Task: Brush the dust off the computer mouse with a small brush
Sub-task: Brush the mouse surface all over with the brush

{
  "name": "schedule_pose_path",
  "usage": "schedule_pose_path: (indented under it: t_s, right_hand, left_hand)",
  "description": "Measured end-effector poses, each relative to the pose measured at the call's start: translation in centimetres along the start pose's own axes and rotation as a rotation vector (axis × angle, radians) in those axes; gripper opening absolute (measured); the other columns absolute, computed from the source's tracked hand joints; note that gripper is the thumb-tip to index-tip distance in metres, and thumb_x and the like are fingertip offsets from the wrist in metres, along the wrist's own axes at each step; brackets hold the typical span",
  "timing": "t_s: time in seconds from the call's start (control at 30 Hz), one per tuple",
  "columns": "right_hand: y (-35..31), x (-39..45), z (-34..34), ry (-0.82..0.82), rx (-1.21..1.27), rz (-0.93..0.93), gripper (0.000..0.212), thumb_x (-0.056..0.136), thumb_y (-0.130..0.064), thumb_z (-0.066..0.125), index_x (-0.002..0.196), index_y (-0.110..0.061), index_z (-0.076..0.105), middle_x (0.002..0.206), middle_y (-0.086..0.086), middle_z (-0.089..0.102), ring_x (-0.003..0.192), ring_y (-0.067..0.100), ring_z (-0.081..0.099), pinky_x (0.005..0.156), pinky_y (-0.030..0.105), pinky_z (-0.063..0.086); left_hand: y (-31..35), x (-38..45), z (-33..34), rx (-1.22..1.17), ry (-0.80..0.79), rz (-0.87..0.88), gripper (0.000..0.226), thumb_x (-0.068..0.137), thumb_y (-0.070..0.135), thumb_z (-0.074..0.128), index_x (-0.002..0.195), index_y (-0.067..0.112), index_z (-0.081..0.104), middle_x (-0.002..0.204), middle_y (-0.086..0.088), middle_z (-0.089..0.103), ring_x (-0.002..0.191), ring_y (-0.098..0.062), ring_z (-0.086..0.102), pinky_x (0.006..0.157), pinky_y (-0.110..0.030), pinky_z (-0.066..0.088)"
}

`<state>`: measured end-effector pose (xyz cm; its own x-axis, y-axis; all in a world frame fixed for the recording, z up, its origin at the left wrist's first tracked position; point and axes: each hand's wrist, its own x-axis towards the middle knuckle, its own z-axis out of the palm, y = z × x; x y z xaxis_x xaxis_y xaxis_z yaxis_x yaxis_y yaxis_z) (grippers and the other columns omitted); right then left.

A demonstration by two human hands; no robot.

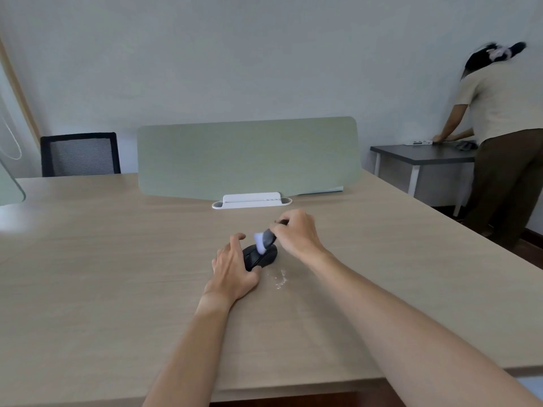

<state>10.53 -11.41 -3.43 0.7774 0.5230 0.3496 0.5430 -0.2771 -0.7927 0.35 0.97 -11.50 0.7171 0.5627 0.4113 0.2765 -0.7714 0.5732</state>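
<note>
The black mouse [260, 257] lies on the desk [117, 259], about midway between the near edge and the far edge and a little right of the middle. The left hand [235, 268] steadies it from the left side: the fingers are spread and only loosely bent, the thumb lying against the mouse's near end, the fingertips past its far end. The right hand [296, 233] pinches the dark handle of a small brush [266, 239] between thumb and curled fingers, just beyond the mouse; the pale bristles point down and left and touch the mouse's top. A small scatter of white dust [280, 280] lies on the desk just beside the mouse, on its near right. Toward the far edge stands a green divider [246, 157] in a white base [251, 200]. Behind the far left corner is a black mesh chair [80, 154]. Off the right edge, another person [499, 133] bends over a dark table [426, 154] by the wall.
</note>
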Motion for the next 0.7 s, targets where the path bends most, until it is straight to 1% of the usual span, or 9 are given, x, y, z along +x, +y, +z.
schedule_pose_path:
  t_s: [0.03, 0.1, 0.23, 0.3, 0.4, 0.47, 0.53, 0.6, 0.7]
  right_hand:
    - [-0.1, -0.1, 0.4, -0.047, 0.001, -0.015, 0.016, 0.075, -0.008, 0.062, 0.062, 0.0, 0.061, 0.057, 0.009, 0.052, 0.059, 0.025, 0.042, 0.046, 0.02, 0.033]
    - [0.4, -0.1, 0.9, -0.113, -0.028, -0.04, 0.013, 0.083, -0.013, 0.065, 0.076, -0.003, 0.07, 0.068, 0.0, 0.062, 0.069, 0.017, 0.054, 0.049, 0.009, 0.035]
    - [2.1, 0.2, 0.4, -0.016, -0.191, 0.028, 0.016, 0.088, -0.009, 0.058, 0.089, 0.004, 0.068, 0.094, 0.015, 0.069, 0.09, 0.035, 0.063, 0.074, 0.033, 0.055]
    - [2.4, 0.2, -0.2, 0.021, -0.283, 0.022, 0.016, 0.087, -0.005, 0.054, 0.091, 0.005, 0.066, 0.098, 0.017, 0.067, 0.093, 0.038, 0.063, 0.079, 0.042, 0.057]
    - [1.9, 0.0, -0.5, 0.057, -0.127, -0.02, 0.015, 0.084, -0.008, 0.057, 0.081, 0.0, 0.069, 0.085, 0.012, 0.07, 0.083, 0.028, 0.063, 0.068, 0.029, 0.051]
    - [1.0, -0.2, -0.2, -0.009, -0.007, -0.039, 0.013, 0.082, -0.012, 0.062, 0.073, -0.006, 0.069, 0.074, 0.004, 0.069, 0.071, 0.013, 0.059, 0.055, 0.009, 0.041]
    - [0.5, -0.4, 0.4, -0.108, 0.007, -0.039, 0.011, 0.082, -0.013, 0.064, 0.072, -0.012, 0.07, 0.071, -0.007, 0.065, 0.069, 0.002, 0.056, 0.05, 0.003, 0.037]
    - [0.6, -0.3, 0.8, -0.126, -0.039, -0.034, 0.011, 0.082, -0.012, 0.063, 0.077, -0.007, 0.072, 0.076, -0.003, 0.067, 0.074, 0.012, 0.059, 0.052, 0.008, 0.038]
    - [1.3, -0.1, 0.5, -0.033, -0.136, 0.022, 0.019, 0.083, -0.009, 0.058, 0.088, 0.005, 0.07, 0.092, 0.018, 0.072, 0.09, 0.035, 0.064, 0.069, 0.035, 0.056]
  left_hand:
    - [0.0, 0.0, 0.0, -0.002, 0.007, -0.007, 0.074, 0.069, 0.035, 0.067, 0.133, 0.021, 0.031, 0.102, 0.004, 0.048, 0.113, -0.032, 0.049, 0.092, -0.042, 0.035]
    - [0.0, -0.2, 0.0, -0.006, 0.02, -0.025, 0.077, 0.068, 0.04, 0.07, 0.132, 0.023, 0.032, 0.104, 0.006, 0.048, 0.114, -0.03, 0.049, 0.092, -0.04, 0.034]
    - [0.2, -0.3, -0.1, 0.019, 0.018, -0.029, 0.075, 0.061, 0.055, 0.066, 0.127, 0.037, 0.033, 0.102, 0.003, 0.052, 0.106, -0.026, 0.049, 0.09, -0.039, 0.035]
    - [0.1, -0.2, -0.1, 0.039, 0.024, -0.026, 0.072, 0.059, 0.061, 0.062, 0.124, 0.042, 0.036, 0.095, 0.004, 0.049, 0.102, -0.025, 0.049, 0.088, -0.038, 0.035]
    - [0.1, 0.0, -0.1, 0.115, 0.002, -0.036, 0.069, 0.058, 0.071, 0.057, 0.12, 0.045, 0.043, 0.094, 0.005, 0.045, 0.1, -0.024, 0.046, 0.089, -0.038, 0.034]
    - [0.3, 0.1, -0.1, 0.193, -0.026, -0.039, 0.062, 0.056, 0.076, 0.052, 0.109, 0.043, 0.051, 0.096, 0.006, 0.044, 0.099, -0.021, 0.042, 0.088, -0.037, 0.033]
    - [0.3, 0.0, -0.1, 0.226, -0.053, -0.041, 0.055, 0.056, 0.074, 0.05, 0.099, 0.038, 0.055, 0.102, 0.006, 0.043, 0.101, -0.019, 0.04, 0.091, -0.036, 0.032]
    - [0.3, -0.1, -0.2, 0.185, -0.057, -0.039, 0.046, 0.058, 0.062, 0.05, 0.097, 0.038, 0.056, 0.104, 0.007, 0.044, 0.108, -0.021, 0.042, 0.092, -0.035, 0.03]
    - [0.3, -0.2, -0.3, 0.147, -0.052, -0.013, 0.053, 0.06, 0.052, 0.052, 0.113, 0.046, 0.052, 0.102, 0.007, 0.047, 0.109, -0.023, 0.045, 0.093, -0.036, 0.032]
